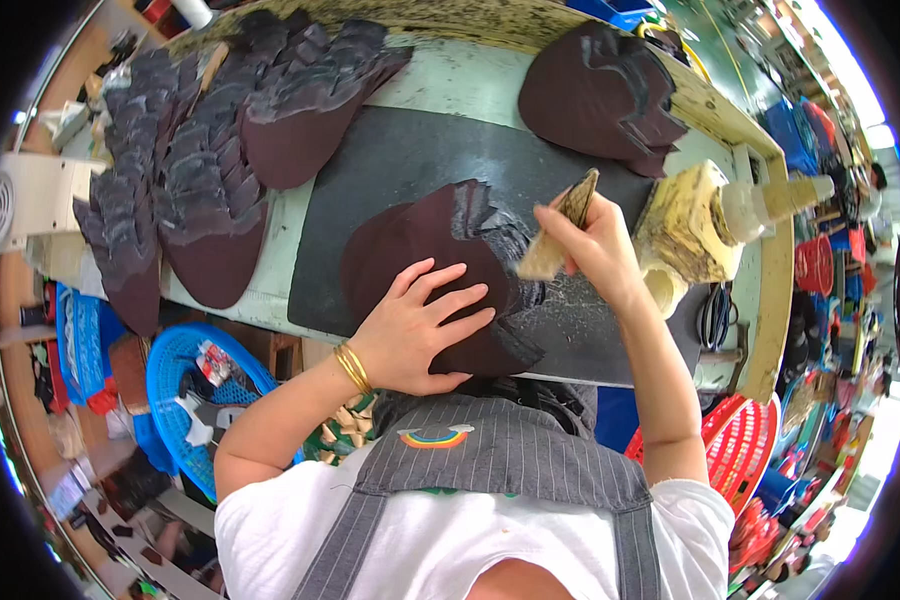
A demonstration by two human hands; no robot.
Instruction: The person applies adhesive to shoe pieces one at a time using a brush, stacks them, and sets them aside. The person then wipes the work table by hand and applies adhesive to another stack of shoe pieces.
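A fanned stack of dark brown shoe-upper pieces (395, 245) lies on the black mat (390, 150) in front of me. Their overlapping right edges look black and wet or shiny. My left hand (410, 325) rests flat on the stack with its fingers spread. Pinched in my right hand (605, 245) is a flat brush (543, 258) with pale tan bristles and a stained handle. Its bristles are at the stack's black right edges; whether they touch is hard to tell. Right of that hand stands a yellowed, stained plastic container (680, 225) with a nozzle-like bottle (780, 198) beside it.
More fanned brown stacks lie at the left (215, 240) and the far right (595, 95) of the table. A worn wooden rail (775, 260) edges the right side. Below the table are a blue basket (175, 385) and a red basket (745, 440). A beige machine (35, 205) stands far left.
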